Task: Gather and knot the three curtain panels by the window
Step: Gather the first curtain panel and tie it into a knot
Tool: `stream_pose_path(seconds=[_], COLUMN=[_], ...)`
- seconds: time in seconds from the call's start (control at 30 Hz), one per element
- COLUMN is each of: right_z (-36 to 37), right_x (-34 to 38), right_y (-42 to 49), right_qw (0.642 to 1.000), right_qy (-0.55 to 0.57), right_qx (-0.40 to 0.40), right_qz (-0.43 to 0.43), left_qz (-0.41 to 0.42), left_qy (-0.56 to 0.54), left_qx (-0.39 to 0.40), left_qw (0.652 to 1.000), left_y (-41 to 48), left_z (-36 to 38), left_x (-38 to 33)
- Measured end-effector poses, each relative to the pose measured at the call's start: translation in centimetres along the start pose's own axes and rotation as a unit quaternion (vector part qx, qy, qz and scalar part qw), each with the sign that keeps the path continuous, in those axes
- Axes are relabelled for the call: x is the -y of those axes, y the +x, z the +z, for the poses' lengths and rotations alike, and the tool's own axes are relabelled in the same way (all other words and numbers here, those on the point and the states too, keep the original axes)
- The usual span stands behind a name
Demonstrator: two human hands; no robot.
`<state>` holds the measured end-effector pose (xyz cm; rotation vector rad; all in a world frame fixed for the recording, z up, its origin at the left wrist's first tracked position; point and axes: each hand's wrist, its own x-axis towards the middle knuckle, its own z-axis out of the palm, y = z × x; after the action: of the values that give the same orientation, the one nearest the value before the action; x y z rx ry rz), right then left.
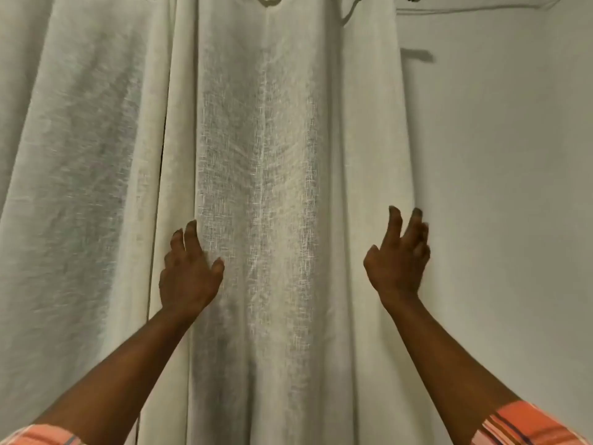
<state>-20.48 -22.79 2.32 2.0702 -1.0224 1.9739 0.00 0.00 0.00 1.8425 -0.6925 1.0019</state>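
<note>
Hands set either side of the middle curtain panel (263,139), ready for gathering. My left hand (189,274) lies over the panel's left fold, its fingers (192,236) loosely spread and a little bent, gripping nothing; whether the tips touch the cloth I cannot tell. My right hand (398,261) is raised at the panel's free right edge, fingers (395,226) splayed and half curled, palm turned inward toward the cloth, also holding nothing. The panel hangs between the two sets of fingertips, flat and ungathered, running up well above them and down past my wrists. I judge this spacing deliberate: with one hand at each margin, both can sweep inward and bunch the whole width into a single rope fit for knotting. The half-curled fingers suit that, ready to hook the side edge rather than press it. A second panel (80,149) hangs beyond my left fingers; a third I cannot pick out. Bare wall (500,187) lies just beyond my right fingers. No knot shows, so I judge the task at its first gather. The weave looks loose and light, likely to slip unless gripped firmly.
</note>
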Motion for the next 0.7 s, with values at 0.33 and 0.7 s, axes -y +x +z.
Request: stream_pose_path(seconds=[0.33, 0.7], right_z=[2.1, 2.7], right_x=[-0.6, 4.6], right_y=[0.6, 1.1], right_qw=[0.998, 0.991], right_qy=[-0.01, -0.016], right_qx=[0.059, 0.123], right_qz=[-0.008, -0.051], left_qz=[-0.045, 0.098], left_qy=[0.059, 0.151], left_qx=[-0.053, -0.1], left_qw=[0.996, 0.979], left_y=[3.2, 4.0], left_z=[-0.3, 0.3], left_x=[0.1, -1.1])
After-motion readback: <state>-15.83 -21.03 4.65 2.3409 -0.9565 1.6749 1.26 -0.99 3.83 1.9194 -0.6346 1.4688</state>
